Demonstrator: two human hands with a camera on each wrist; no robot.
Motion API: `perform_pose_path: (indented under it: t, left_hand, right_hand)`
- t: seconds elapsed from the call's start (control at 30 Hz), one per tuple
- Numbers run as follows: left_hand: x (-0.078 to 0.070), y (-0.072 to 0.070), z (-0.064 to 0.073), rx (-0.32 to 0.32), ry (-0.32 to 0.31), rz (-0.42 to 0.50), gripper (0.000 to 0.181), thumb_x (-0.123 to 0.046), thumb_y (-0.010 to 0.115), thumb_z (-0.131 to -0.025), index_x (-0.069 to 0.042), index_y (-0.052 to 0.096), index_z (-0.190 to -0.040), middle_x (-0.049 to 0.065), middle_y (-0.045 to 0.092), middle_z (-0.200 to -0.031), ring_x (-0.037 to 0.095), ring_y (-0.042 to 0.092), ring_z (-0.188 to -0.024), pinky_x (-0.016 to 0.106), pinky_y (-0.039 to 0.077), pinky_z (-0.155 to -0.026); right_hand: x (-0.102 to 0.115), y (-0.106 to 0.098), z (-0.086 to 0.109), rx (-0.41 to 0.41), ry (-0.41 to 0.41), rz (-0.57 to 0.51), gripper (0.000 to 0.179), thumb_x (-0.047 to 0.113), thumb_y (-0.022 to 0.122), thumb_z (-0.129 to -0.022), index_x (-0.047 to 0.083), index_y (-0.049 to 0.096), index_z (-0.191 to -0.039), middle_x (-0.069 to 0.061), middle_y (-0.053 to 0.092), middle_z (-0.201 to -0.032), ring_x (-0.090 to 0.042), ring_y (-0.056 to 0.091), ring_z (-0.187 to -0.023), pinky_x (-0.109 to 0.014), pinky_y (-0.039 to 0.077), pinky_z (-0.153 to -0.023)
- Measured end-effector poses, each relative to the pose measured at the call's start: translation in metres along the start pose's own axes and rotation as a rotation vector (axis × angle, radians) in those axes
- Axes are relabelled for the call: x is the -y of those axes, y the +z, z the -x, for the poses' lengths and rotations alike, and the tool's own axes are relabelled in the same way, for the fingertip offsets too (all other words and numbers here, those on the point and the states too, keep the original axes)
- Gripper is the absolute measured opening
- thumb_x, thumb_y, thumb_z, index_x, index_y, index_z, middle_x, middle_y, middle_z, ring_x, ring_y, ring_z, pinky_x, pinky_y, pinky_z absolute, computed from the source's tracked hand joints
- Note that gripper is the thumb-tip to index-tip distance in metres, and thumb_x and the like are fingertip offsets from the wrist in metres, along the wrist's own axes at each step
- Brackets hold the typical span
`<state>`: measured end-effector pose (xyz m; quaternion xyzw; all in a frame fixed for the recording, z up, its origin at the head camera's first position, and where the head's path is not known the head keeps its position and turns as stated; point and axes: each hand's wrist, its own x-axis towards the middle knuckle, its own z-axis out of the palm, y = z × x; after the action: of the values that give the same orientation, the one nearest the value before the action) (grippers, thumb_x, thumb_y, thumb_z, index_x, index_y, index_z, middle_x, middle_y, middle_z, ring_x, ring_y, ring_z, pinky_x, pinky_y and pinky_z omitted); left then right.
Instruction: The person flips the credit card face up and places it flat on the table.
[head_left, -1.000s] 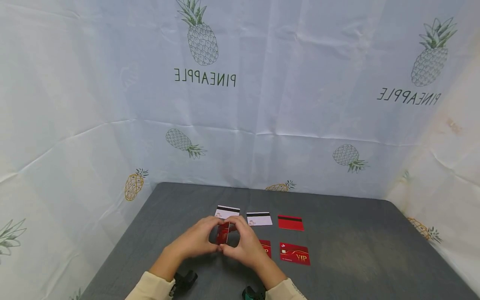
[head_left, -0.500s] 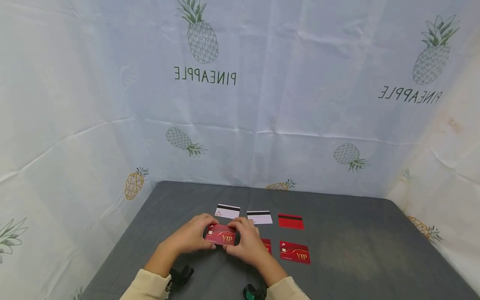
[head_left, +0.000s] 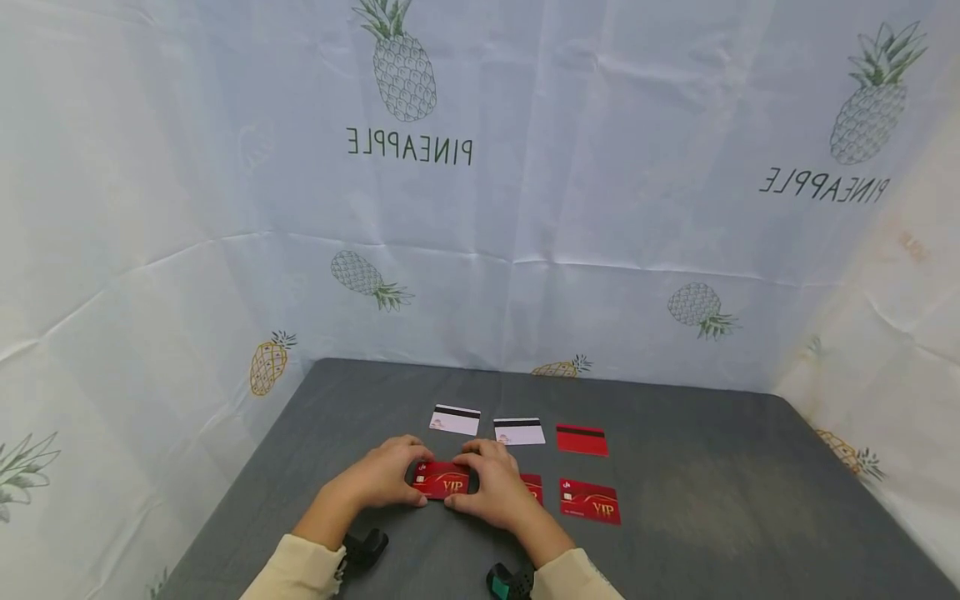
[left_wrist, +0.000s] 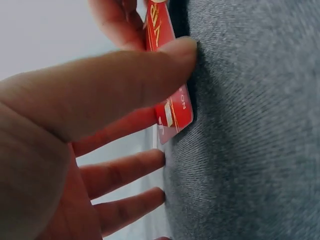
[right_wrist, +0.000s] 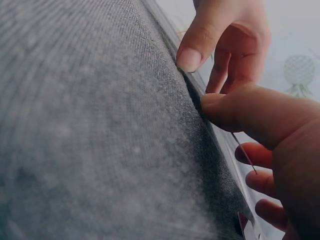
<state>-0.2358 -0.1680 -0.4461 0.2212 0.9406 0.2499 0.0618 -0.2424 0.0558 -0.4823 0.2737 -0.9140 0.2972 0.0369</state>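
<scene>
A red VIP card [head_left: 441, 482] with gold lettering faces up between my two hands, low over the dark table. My left hand [head_left: 375, 481] pinches its left end; in the left wrist view the thumb lies across the card [left_wrist: 175, 112] and a finger is behind it. My right hand [head_left: 497, 493] pinches the other end between thumb and fingers. In the right wrist view the card shows only as a thin edge past my right thumb. A second red VIP card [head_left: 533, 483] is partly hidden by my right hand, and a third VIP card [head_left: 590, 502] lies to its right.
Behind my hands, two white cards [head_left: 454, 420] [head_left: 519, 432] and a red card [head_left: 582, 440] lie with black stripes up. The dark grey table [head_left: 720, 483] runs back to a white curtain [head_left: 600, 208] printed with pineapples.
The card, seen narrow and turned between my hands a second ago, has swung round to show its VIP face. Both hands have then lowered it towards the table.
</scene>
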Motion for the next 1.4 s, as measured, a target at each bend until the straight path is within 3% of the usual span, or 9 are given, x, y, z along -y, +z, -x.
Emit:
perform_pose_path:
  t: [0.27, 0.67, 1.0, 1.13, 1.23, 1.4]
  left_hand:
    - [-0.003, 0.001, -0.003, -0.004, -0.024, -0.034, 0.041, -0.025, 0.085, -0.074, -0.014, 0.071, -0.11, 0.013, 0.057, -0.128, 0.036, 0.052, -0.121, 0.064, 0.041, -0.098]
    - [-0.005, -0.001, -0.008, 0.002, -0.012, -0.035, 0.039, -0.024, 0.085, -0.076, -0.012, 0.071, -0.11, 0.012, 0.057, -0.129, 0.036, 0.052, -0.122, 0.065, 0.04, -0.099]
    - [0.002, -0.001, -0.014, -0.003, -0.013, 0.026, 0.038, -0.024, 0.083, -0.078, -0.01, 0.07, -0.11, 0.01, 0.059, -0.124, 0.034, 0.054, -0.118, 0.059, 0.043, -0.1]
    - [0.01, -0.005, -0.029, -0.069, -0.031, 0.037, 0.041, -0.02, 0.08, -0.081, -0.005, 0.066, -0.117, 0.011, 0.062, -0.121, 0.032, 0.056, -0.117, 0.053, 0.044, -0.103]
    - [0.016, -0.009, -0.046, -0.115, -0.091, -0.002, 0.049, -0.021, 0.078, -0.084, -0.003, 0.062, -0.127, 0.015, 0.059, -0.129, 0.035, 0.053, -0.124, 0.054, 0.04, -0.106]
    - [0.023, -0.014, -0.068, -0.089, -0.164, -0.071, 0.057, -0.027, 0.071, -0.09, -0.007, 0.052, -0.141, 0.02, 0.049, -0.142, 0.042, 0.042, -0.134, 0.063, 0.034, -0.108]
  right_hand:
    - [-0.001, -0.004, -0.001, 0.028, 0.016, 0.041, 0.054, 0.043, 0.08, -0.076, 0.016, 0.069, -0.121, -0.006, 0.056, -0.134, -0.028, 0.044, -0.127, -0.058, 0.034, -0.106]
    - [-0.005, -0.007, -0.001, 0.028, 0.033, 0.048, 0.055, 0.043, 0.081, -0.075, 0.016, 0.069, -0.121, -0.006, 0.056, -0.135, -0.029, 0.045, -0.128, -0.059, 0.034, -0.107]
    - [-0.007, -0.005, 0.0, 0.022, 0.036, 0.043, 0.049, 0.044, 0.081, -0.075, 0.019, 0.072, -0.116, -0.006, 0.057, -0.134, -0.029, 0.046, -0.127, -0.058, 0.034, -0.107]
    - [-0.006, -0.003, 0.0, 0.025, 0.04, 0.043, 0.049, 0.045, 0.081, -0.075, 0.02, 0.072, -0.116, -0.005, 0.057, -0.134, -0.027, 0.046, -0.127, -0.057, 0.034, -0.108]
    - [-0.005, -0.001, 0.001, 0.032, 0.048, 0.033, 0.049, 0.045, 0.081, -0.075, 0.021, 0.072, -0.116, -0.004, 0.057, -0.135, -0.027, 0.046, -0.127, -0.057, 0.034, -0.108]
    - [-0.002, 0.002, 0.001, 0.04, 0.048, 0.029, 0.049, 0.046, 0.08, -0.074, 0.023, 0.072, -0.116, -0.002, 0.056, -0.134, -0.026, 0.045, -0.128, -0.057, 0.033, -0.109]
